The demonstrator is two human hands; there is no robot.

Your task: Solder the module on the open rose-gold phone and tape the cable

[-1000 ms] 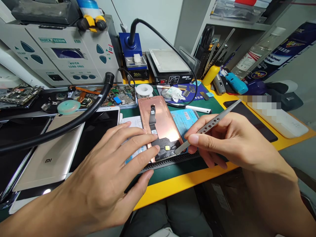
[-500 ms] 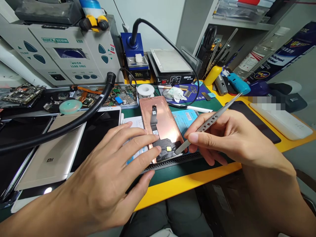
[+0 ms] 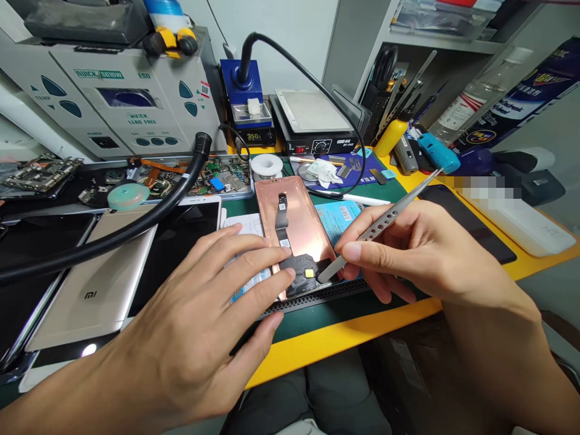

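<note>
A copper-coloured phone panel [image 3: 306,211] lies on a perforated dark plate [image 3: 312,298] over a green mat [image 3: 294,331], between two bare hands. The left hand [image 3: 194,320] is spread and grips nothing, two fingertips resting on the panel's near left side. The right hand [image 3: 421,260] pinches metal tweezers [image 3: 380,226] reversed, points up, blunt end at the black film [image 3: 296,284], just right of a yellow square [image 3: 309,273]. Whether that end presses or merely touches is hard to tell. Good handling here probably means a low angle, light even pressure, the panel braced, and the square avoided.
</note>
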